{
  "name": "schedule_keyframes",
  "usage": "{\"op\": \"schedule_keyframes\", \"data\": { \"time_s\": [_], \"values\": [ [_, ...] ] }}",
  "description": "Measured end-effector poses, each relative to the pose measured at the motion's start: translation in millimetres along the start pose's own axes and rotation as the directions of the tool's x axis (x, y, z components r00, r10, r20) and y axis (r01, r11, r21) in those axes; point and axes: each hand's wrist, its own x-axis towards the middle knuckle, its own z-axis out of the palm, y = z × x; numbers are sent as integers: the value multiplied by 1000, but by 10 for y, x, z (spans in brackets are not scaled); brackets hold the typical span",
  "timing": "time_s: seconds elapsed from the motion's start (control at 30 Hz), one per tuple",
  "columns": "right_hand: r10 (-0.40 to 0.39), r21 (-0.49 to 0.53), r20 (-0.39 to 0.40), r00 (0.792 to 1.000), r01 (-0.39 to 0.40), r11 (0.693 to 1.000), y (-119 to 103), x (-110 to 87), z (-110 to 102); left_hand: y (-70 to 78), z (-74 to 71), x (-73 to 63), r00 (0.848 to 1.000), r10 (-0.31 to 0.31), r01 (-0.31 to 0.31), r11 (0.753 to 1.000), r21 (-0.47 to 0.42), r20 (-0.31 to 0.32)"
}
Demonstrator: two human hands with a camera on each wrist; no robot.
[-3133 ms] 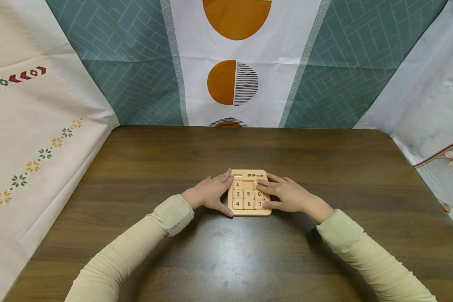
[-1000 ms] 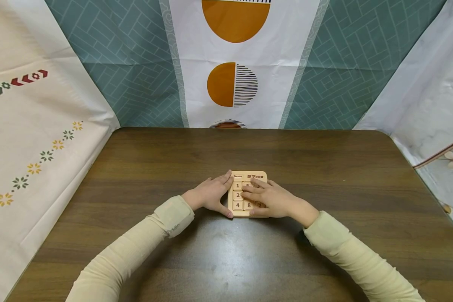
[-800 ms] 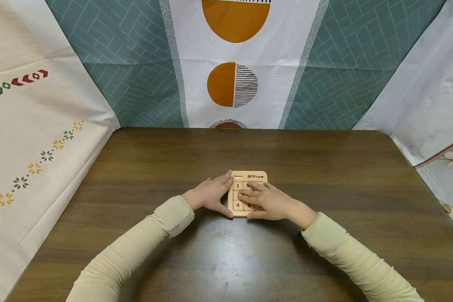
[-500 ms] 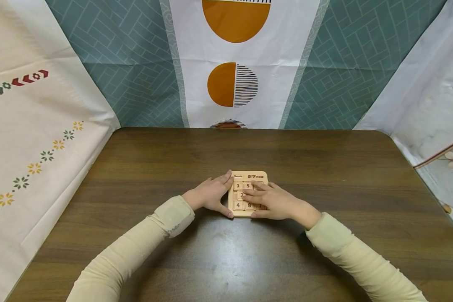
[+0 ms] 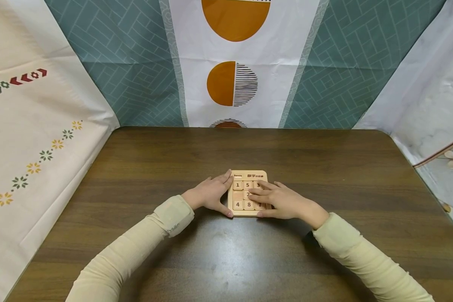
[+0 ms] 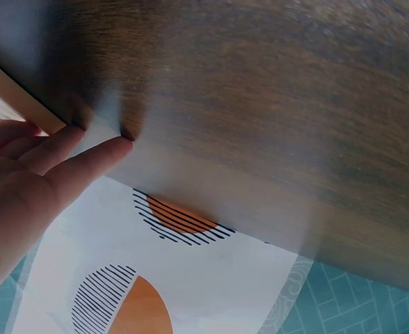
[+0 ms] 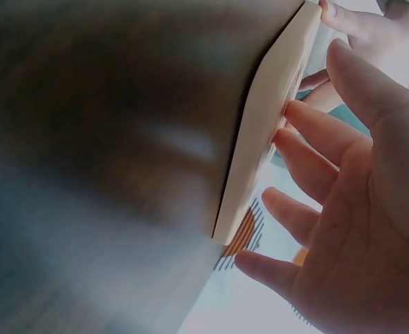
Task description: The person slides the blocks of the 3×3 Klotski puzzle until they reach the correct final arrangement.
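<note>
A light wooden sliding number puzzle (image 5: 249,214) lies flat on the brown table. Along its top row I read 1, 5 and 3; the bottom row shows 4, 8 and 7. The 2 tile (image 5: 246,194) is in the middle square, with a bare slot (image 5: 237,195) to its left. My left hand (image 5: 212,193) rests at the puzzle's left side, thumb at the near corner and extended fingers at the far one. Over the right side spreads my right hand (image 5: 287,202), fingertips at the tiles and thumb at the near edge. It covers the right end of the middle row.
The dark wooden table (image 5: 226,260) runs out around the puzzle on all sides. A patterned cloth (image 5: 324,96) hangs behind its far edge, and pale cloths (image 5: 53,180) flank it left and right.
The 5 tile has gone up from the middle square to the top row. The 2 tile has slid right into the middle square. My right hand reached left, then drew back right.
</note>
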Motion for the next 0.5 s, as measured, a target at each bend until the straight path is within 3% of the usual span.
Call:
{"op": "schedule_keyframes", "data": {
  "time_s": [0.27,0.5],
  "values": [
    [4,-22,5,1000,-4,1000,-6,14,-14,-10,13,8,1000,0,0,1000,1,-7],
    [40,-35,-29,999,-41,999,-44,178,-26,-14,16,14,1000,-1,1,1000,8,-3]
  ]
}}
